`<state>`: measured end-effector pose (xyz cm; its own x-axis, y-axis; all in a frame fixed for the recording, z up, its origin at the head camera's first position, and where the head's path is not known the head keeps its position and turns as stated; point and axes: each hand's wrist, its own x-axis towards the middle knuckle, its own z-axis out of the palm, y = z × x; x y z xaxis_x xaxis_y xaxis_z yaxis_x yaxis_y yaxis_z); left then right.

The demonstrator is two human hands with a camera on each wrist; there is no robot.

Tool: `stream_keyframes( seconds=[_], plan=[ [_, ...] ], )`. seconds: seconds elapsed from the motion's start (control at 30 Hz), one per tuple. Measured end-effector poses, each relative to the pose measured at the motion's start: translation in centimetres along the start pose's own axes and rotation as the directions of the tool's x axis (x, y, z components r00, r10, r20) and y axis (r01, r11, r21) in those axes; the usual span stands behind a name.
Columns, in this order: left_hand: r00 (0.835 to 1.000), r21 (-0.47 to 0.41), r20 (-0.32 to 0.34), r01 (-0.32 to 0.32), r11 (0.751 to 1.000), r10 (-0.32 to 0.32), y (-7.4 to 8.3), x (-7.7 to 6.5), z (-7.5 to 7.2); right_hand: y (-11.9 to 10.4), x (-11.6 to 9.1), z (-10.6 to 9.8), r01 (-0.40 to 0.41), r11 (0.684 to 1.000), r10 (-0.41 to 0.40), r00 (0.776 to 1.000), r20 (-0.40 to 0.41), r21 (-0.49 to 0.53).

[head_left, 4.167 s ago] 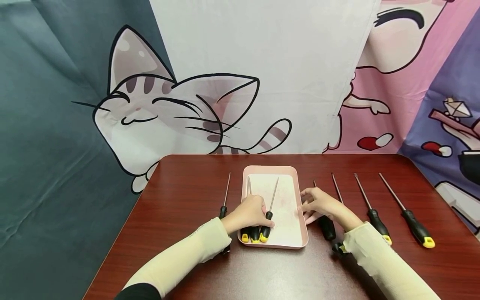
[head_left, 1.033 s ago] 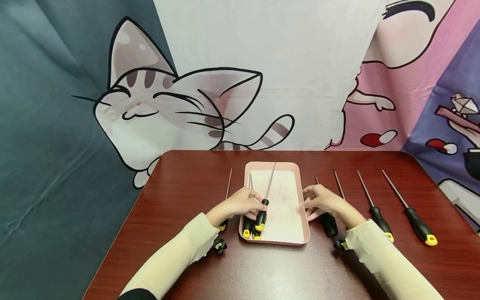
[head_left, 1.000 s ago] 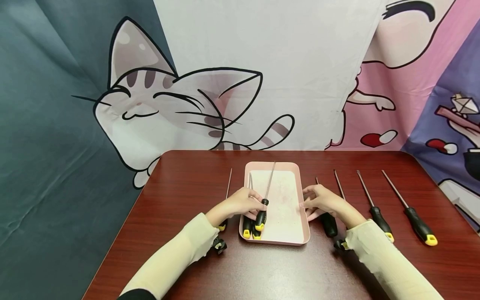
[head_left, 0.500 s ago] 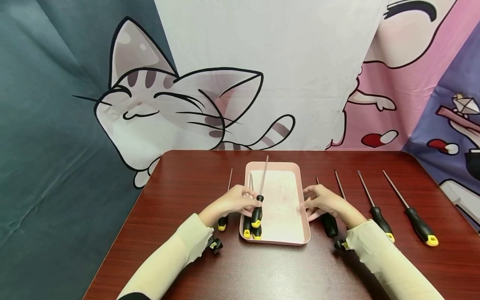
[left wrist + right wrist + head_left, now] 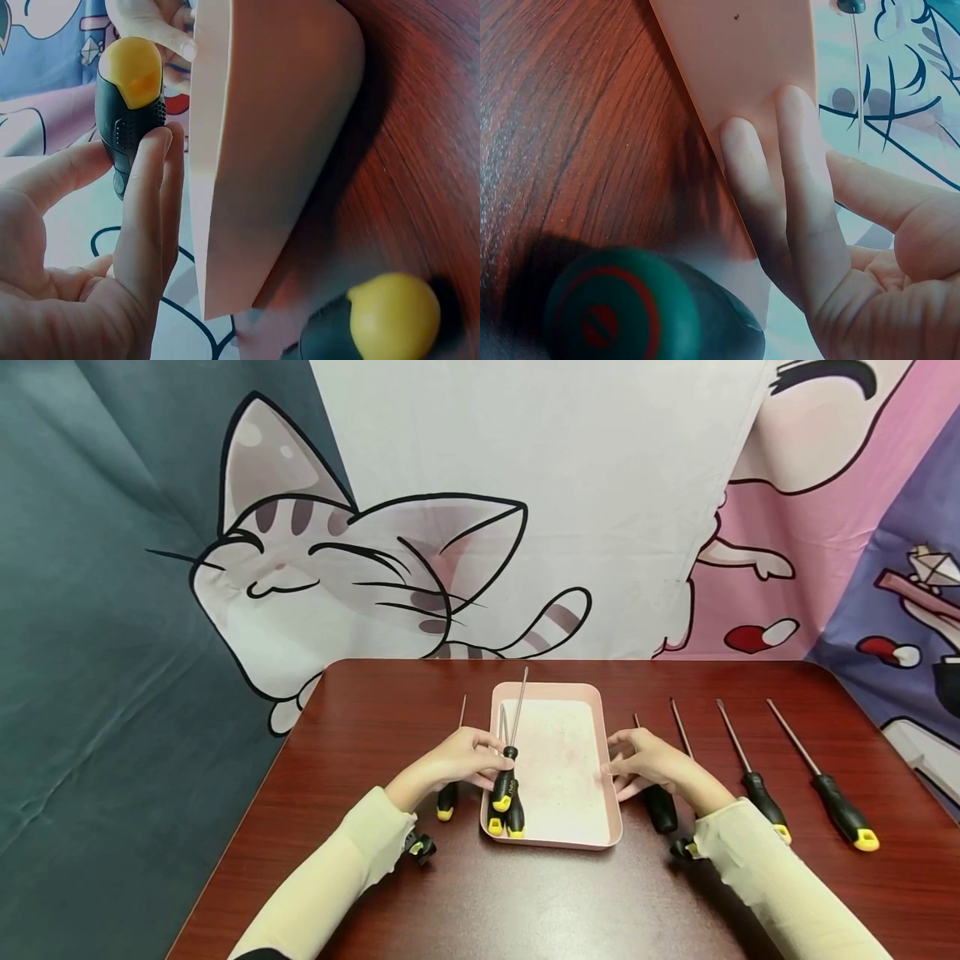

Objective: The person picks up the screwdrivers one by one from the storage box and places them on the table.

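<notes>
A pink tray point(image 5: 570, 827) sits mid-table with two black-and-yellow screwdrivers point(image 5: 516, 816) lying along its left side. My left hand point(image 5: 491, 764) pinches a third screwdriver point(image 5: 504, 781) by its handle, raised over the tray's left rim with the shaft pointing up and away. In the left wrist view my left hand point(image 5: 142, 146) has thumb and fingers round that screwdriver handle point(image 5: 129, 90), beside the tray wall point(image 5: 262, 150). My right hand point(image 5: 626, 767) rests against the tray's right side. Its fingers point(image 5: 754, 180) lie straight on the tray's outer wall point(image 5: 735, 67).
One screwdriver point(image 5: 447, 795) lies on the table just left of the tray. Right of the tray several more lie in a row: one point(image 5: 660, 806) under my right wrist, then others point(image 5: 765, 795) out to the far right point(image 5: 843, 810). A cartoon backdrop hangs behind the table.
My left hand has lifted the third screwdriver out of the tray and carried it left, over the tray's left rim, its shaft now steeper. The right hand has stayed on the tray.
</notes>
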<state>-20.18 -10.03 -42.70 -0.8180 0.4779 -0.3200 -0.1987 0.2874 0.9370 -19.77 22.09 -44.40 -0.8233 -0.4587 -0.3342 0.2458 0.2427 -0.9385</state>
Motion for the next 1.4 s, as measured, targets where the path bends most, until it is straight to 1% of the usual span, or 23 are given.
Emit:
stream_keyframes(
  seconds=[0.2,0.4,0.6,0.77,0.93,1.17,1.4],
  plan=[
    [1.0,0.001,0.017,-0.024,1.0,0.024,0.1,-0.4,-0.8,-0.1,-0.1,0.1,0.004,1.0,-0.005,1.0,-0.006,-0.014],
    [0.999,-0.014,0.02,-0.029,0.999,0.029,-0.1,-0.8,-1.5,-0.2,-0.1,0.1,-0.005,1.0,0.005,1.0,-0.015,-0.013],
    [0.999,-0.025,0.01,-0.034,0.999,0.034,0.0,-1.4,-2.4,-0.2,0.0,0.1,-0.004,1.0,0.004,1.0,-0.01,-0.006],
    [0.999,-0.034,-0.015,-0.031,0.999,0.03,0.0,-2.1,-3.2,-0.2,0.0,0.2,-0.003,1.0,0.003,1.0,-0.011,-0.002],
    [0.999,-0.027,-0.04,-0.024,0.999,0.023,-0.5,-2.5,-3.8,-0.1,0.0,0.2,-0.003,1.0,0.003,1.0,-0.006,0.001],
    [0.998,-0.035,-0.049,-0.031,0.999,0.029,-1.3,-3.2,-5.0,0.0,0.1,0.1,0.004,1.0,-0.004,1.0,0.009,0.005],
    [0.998,-0.039,-0.049,-0.038,0.999,0.036,-1.6,-3.7,-6.0,0.0,0.0,0.0,0.002,1.0,-0.002,1.0,0.008,0.0]
  ],
)
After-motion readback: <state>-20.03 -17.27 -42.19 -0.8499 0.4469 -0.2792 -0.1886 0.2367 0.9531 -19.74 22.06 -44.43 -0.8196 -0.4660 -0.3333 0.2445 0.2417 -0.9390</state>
